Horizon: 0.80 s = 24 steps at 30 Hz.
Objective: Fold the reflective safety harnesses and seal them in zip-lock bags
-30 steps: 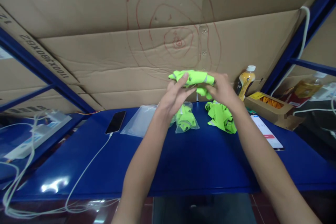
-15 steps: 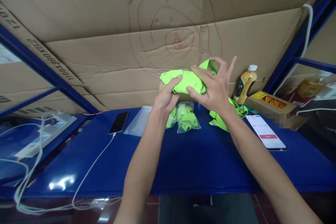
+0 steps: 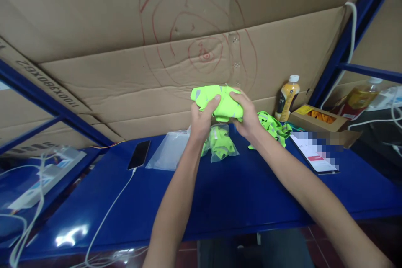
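A bundled neon-green vest with grey reflective strips is held up in front of the cardboard wall. My left hand grips its left end, thumb on top. My right hand clasps its right side, fingers wrapped round it. Below, on the blue table, lies a clear plastic bag holding another green vest. A loose green vest lies to the right of my right wrist.
Empty clear bags and a black phone on a white cable lie to the left. A second phone, a yellow drink bottle and a cardboard box stand to the right. Blue shelf posts flank the table.
My right hand, whose fingers were spread over the bundle half a second ago, has closed round it. The bundle is more compact and sits slightly lower.
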Tool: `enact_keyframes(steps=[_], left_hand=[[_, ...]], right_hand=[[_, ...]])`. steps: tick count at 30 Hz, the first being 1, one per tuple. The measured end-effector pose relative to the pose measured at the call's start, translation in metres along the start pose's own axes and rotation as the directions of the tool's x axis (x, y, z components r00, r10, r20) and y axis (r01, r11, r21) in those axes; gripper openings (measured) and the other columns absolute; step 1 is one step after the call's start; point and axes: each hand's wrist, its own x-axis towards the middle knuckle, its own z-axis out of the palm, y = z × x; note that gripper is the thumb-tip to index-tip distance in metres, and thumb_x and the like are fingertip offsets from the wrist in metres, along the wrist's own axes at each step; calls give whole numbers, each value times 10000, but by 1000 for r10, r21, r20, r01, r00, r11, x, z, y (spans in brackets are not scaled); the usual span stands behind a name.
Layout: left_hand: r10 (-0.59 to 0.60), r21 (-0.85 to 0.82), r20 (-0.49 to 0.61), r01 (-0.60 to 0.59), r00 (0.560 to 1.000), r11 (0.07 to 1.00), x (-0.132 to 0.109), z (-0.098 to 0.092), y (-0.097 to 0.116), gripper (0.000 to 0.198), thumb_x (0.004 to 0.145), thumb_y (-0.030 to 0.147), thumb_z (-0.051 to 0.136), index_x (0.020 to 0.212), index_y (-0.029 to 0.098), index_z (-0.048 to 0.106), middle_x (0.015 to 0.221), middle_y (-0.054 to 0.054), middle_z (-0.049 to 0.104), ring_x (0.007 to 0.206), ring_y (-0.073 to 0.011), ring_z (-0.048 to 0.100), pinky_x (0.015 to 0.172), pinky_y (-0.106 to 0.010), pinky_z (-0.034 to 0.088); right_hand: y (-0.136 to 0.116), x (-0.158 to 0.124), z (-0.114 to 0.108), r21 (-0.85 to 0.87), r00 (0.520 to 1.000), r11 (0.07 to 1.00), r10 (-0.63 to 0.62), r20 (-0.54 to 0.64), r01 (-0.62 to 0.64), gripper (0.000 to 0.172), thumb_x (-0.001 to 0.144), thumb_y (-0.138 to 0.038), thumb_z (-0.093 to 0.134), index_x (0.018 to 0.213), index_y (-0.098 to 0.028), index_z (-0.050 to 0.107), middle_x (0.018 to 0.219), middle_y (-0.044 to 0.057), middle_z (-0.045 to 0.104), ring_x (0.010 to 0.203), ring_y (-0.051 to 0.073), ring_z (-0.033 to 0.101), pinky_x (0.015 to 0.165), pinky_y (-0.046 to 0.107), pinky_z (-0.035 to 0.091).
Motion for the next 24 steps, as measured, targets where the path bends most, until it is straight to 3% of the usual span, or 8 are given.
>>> enact_keyframes(steps=[6,10,13,16,17,19,22,24], left_hand=[[88,-11,211,-87,974,996,1,-1,-7,581,807,428,927,1326,261,723,1363,-76,737,1325,-272,680,1114,-346,545],[17,76,347,-46,938,996,-6,-1,2,594,817,390,920,1358,253,714,1267,-82,776,1313,-281,688,1113,-358,545],[-72,147,269,33,961,989,-22,-5,-3,658,749,352,977,1340,237,712,1163,-80,795,1228,-277,725,1084,-361,557],[-147,180,64,133,987,975,-49,-13,-13,706,709,453,999,1298,215,693,1146,-87,783,1135,-264,749,1004,-360,592],[-217,146,28,211,976,967,-58,-16,-16,708,719,526,980,1278,205,686,1132,-94,778,1103,-265,755,978,-368,603],[-428,2,62,429,902,903,-74,-21,-18,716,757,686,895,1234,194,688,1084,-106,771,1033,-276,763,916,-392,626],[-639,-184,150,656,755,732,-87,-21,-21,635,820,739,802,1127,189,719,1005,-97,768,949,-270,765,814,-360,630],[-689,-239,63,681,722,692,-89,-19,-28,517,826,645,837,1029,185,716,906,-61,756,876,-246,762,770,-326,615]], right_hand=[[-16,-2,-11,44,949,961,262,178,-273,414,801,-476,786,1130,-247,680,1134,64,802,1149,321,747,956,546,655],[-14,-12,-26,54,932,948,298,207,-315,348,781,-395,807,1076,-242,703,1197,58,802,1158,314,742,951,573,666],[-7,-26,-41,22,950,956,287,124,-292,369,772,-446,829,1054,-234,719,1143,61,812,1037,305,767,881,544,687],[-1,-43,-59,-222,999,974,34,4,-32,420,791,-471,847,1117,-227,745,1157,73,811,1041,301,772,972,539,653],[1,-50,-66,-366,994,924,-109,24,110,425,813,-449,841,1161,-222,752,1195,85,805,1097,303,763,1039,537,620],[6,-62,-78,-617,917,679,-316,244,398,424,867,-365,797,1262,-218,750,1338,120,763,1241,311,720,1139,530,551],[19,-80,-89,-687,729,247,-194,656,684,480,905,-210,680,1378,-277,716,1584,121,603,1396,335,629,1201,597,471],[32,-89,-91,-654,659,80,-98,746,752,538,899,-203,663,1425,-315,681,1597,117,587,1443,367,578,1262,701,338]])
